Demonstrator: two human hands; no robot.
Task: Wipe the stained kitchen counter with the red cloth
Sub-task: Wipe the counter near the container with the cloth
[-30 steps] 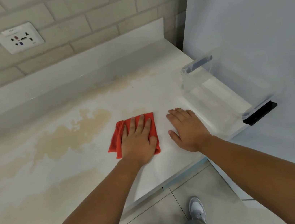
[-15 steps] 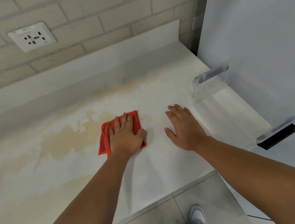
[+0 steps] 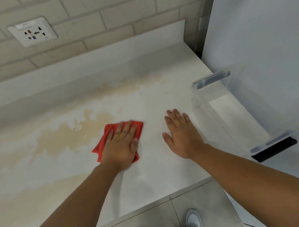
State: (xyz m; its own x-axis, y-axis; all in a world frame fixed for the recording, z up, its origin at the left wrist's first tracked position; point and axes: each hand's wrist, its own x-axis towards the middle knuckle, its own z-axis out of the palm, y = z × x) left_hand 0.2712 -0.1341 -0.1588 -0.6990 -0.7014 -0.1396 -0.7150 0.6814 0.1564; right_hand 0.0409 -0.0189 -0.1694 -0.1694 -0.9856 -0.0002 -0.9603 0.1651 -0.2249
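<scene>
Red cloth (image 3: 105, 141) lies bunched on the counter (image 3: 153, 172), at the right edge of the tan stain (image 3: 65, 138). Its long axis runs diagonally, from a near-left corner up to a far-right corner. The left hand (image 3: 121, 146) presses flat on top of it, fingers straight and close together, pointing far. To the right, the right hand (image 3: 183, 137) lies palm-down on bare counter, fingers straight, thumb out. A clear plastic container (image 3: 222, 116) sits just beside it. The wall socket (image 3: 32, 31), far left, carries small print, too blurred to read.
</scene>
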